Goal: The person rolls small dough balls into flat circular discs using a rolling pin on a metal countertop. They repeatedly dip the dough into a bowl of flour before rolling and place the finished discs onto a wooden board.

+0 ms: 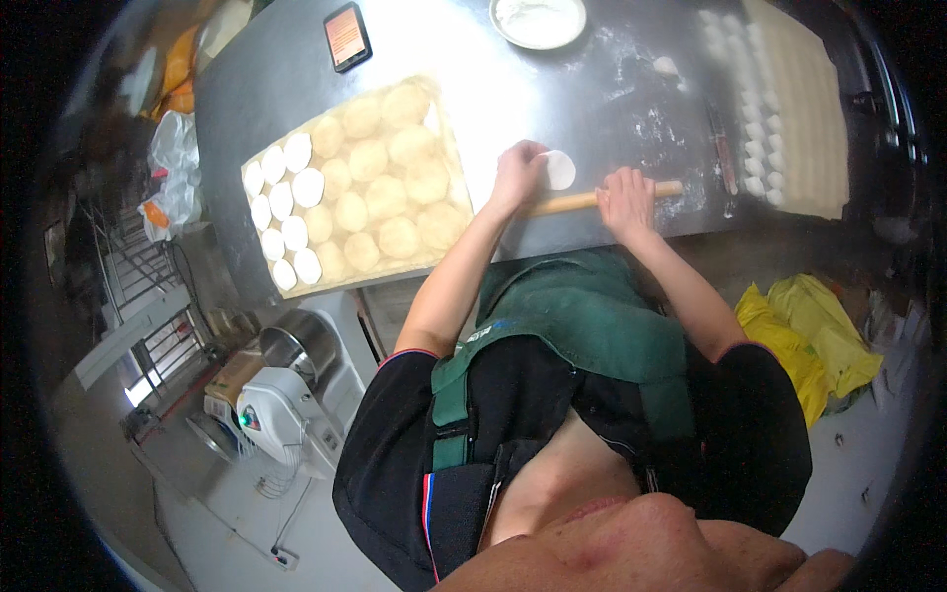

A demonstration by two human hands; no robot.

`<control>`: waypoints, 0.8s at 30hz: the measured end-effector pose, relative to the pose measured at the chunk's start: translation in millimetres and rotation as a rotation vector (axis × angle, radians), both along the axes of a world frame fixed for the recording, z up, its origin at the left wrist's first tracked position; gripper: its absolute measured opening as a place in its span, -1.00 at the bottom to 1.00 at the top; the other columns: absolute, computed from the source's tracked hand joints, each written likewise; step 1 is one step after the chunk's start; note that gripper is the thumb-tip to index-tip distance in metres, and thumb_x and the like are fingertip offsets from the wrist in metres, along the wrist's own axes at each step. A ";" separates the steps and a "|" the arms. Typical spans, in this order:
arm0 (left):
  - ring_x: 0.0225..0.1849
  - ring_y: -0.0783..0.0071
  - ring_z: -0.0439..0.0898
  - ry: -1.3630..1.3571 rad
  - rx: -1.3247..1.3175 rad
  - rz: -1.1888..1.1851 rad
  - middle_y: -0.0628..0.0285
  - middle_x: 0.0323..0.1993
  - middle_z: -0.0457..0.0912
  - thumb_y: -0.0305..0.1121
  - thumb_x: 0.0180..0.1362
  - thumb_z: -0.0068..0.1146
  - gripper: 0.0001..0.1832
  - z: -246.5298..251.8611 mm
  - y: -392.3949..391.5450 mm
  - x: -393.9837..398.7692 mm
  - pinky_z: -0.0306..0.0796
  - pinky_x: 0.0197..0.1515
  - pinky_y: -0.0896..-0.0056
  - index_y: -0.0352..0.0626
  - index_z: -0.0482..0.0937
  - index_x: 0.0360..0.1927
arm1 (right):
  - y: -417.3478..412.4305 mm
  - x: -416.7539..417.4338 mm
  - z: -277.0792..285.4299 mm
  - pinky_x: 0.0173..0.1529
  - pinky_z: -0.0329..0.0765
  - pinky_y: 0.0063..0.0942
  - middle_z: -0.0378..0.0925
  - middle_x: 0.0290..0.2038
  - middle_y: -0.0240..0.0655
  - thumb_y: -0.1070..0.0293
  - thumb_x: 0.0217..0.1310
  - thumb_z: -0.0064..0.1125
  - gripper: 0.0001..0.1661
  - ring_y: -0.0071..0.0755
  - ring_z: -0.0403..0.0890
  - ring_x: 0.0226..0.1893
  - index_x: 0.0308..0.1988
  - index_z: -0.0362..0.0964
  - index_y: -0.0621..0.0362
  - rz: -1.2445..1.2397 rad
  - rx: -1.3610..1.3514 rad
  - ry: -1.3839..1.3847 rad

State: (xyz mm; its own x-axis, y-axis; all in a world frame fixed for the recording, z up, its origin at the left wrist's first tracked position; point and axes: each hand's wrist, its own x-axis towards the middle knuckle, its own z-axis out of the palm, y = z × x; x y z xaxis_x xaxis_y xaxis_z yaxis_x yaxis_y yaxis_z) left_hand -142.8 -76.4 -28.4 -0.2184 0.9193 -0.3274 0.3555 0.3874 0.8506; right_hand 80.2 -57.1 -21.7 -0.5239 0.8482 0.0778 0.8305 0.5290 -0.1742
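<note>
My left hand (pixel 520 172) pinches the left edge of a small round dough wrapper (pixel 560 171), just above the metal worktop. On the right, my right hand (pixel 627 196) lies over a thin wooden rolling pin (pixel 566 203), which slants a little below the wrapper. The pin's left end reaches under or behind my left wrist. White dough rounds (pixel 308 187) lie on the left part of a floury tan cloth (pixel 362 161). Small dough pieces (pixel 754 149) stand in rows at the far right, beside a second pale cloth (pixel 810 133).
A bowl of flour (pixel 538 21) and a phone (pixel 347 35) sit towards the far side of the worktop (pixel 259 81). A narrow tool (pixel 722 152) lies left of the dough rows. Below the worktop, a stand mixer (pixel 277 414) is at left and yellow bags (pixel 821 340) at right.
</note>
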 end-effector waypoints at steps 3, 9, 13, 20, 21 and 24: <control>-0.25 0.15 0.69 0.308 0.136 -0.227 -0.07 -0.30 0.69 -0.32 0.09 0.19 -0.74 13.1 16.3 4.4 0.53 -0.11 0.31 -0.27 0.68 -0.21 | 46.1 -25.8 0.3 -0.02 0.33 -0.18 0.43 -0.13 -0.15 0.10 0.25 0.07 -0.65 -0.12 0.40 -0.05 -0.15 0.40 0.15 -0.058 -0.011 0.024; -0.33 0.29 0.70 0.016 -0.061 -0.031 0.02 -0.38 0.70 -0.29 0.12 0.25 -0.72 1.8 -0.9 -10.2 0.55 -0.19 0.33 -0.33 0.65 -0.24 | -7.5 -1.6 -7.8 0.02 0.33 -0.09 0.40 -0.10 -0.12 0.08 0.23 0.10 -0.64 -0.08 0.40 -0.01 -0.20 0.38 0.16 0.045 -0.020 -0.005; -0.33 0.28 0.70 0.145 0.009 -0.112 0.00 -0.37 0.71 -0.27 0.12 0.23 -0.69 -0.1 -2.5 -7.7 0.55 -0.20 0.33 -0.34 0.64 -0.20 | 32.3 -30.2 -0.3 0.04 0.33 -0.10 0.41 -0.13 -0.13 0.09 0.24 0.07 -0.66 -0.08 0.40 -0.02 -0.20 0.37 0.15 -0.073 -0.062 0.027; -0.39 0.24 0.69 0.058 -0.050 -0.037 -0.02 -0.44 0.68 -0.28 0.13 0.21 -0.71 -3.2 -28.5 -27.6 0.54 -0.25 0.26 -0.30 0.66 -0.20 | -22.0 -4.9 -2.6 0.02 0.33 -0.12 0.40 -0.17 -0.16 0.10 0.23 0.04 -0.67 -0.11 0.41 -0.06 -0.17 0.40 0.13 0.101 -0.075 0.028; -0.39 0.25 0.69 -0.056 -0.036 0.036 -0.02 -0.45 0.68 -0.28 0.13 0.21 -0.72 -13.0 -42.9 -28.4 0.53 -0.25 0.26 -0.30 0.66 -0.22 | -35.6 -1.1 11.7 0.01 0.33 -0.12 0.40 -0.17 -0.17 0.10 0.23 0.04 -0.66 -0.11 0.41 -0.06 -0.16 0.41 0.13 0.105 -0.206 -0.033; -0.39 0.25 0.69 0.295 -0.084 -0.234 -0.01 -0.43 0.69 -0.26 0.14 0.20 -0.72 -3.4 -17.5 -23.4 0.53 -0.27 0.25 -0.29 0.68 -0.24 | 35.7 -54.5 10.5 0.00 0.35 -0.14 0.42 -0.15 -0.14 0.08 0.24 0.05 -0.65 -0.09 0.41 -0.04 -0.17 0.40 0.14 -0.019 -0.063 0.049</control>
